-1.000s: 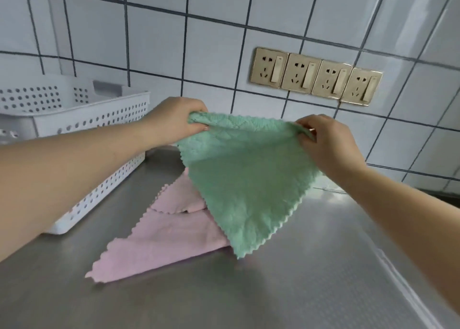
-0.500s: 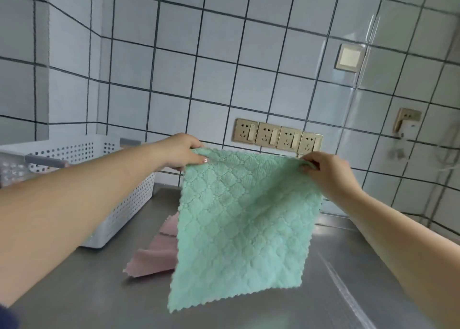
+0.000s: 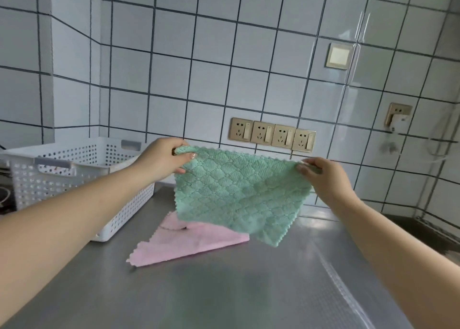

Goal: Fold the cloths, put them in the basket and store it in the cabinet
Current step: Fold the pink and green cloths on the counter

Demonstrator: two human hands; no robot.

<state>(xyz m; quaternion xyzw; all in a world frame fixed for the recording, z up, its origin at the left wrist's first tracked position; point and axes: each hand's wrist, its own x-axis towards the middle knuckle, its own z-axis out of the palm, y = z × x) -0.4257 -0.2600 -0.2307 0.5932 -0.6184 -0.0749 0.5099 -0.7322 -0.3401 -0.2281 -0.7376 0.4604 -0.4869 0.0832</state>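
A green quilted cloth [image 3: 239, 194] hangs spread out above the steel counter. My left hand [image 3: 161, 160] pinches its top left corner and my right hand [image 3: 323, 179] pinches its top right corner. The cloth's lower edge swings away from me, toward the wall. Under it a pink cloth [image 3: 184, 244] lies flat on the counter, partly hidden by the green one. A white perforated plastic basket [image 3: 82, 179] with grey handles stands at the left, just beyond my left forearm.
The steel counter [image 3: 224, 291] runs up to a tiled wall with a row of gold sockets [image 3: 272, 134]. A single socket with a white plug [image 3: 398, 115] sits on the right wall. Dark objects show at the far left edge behind the basket.
The green cloth went from a drooping triangle to a flat spread sheet held by two corners. Its lower edge now swings away toward the wall. The view has tilted up and back.
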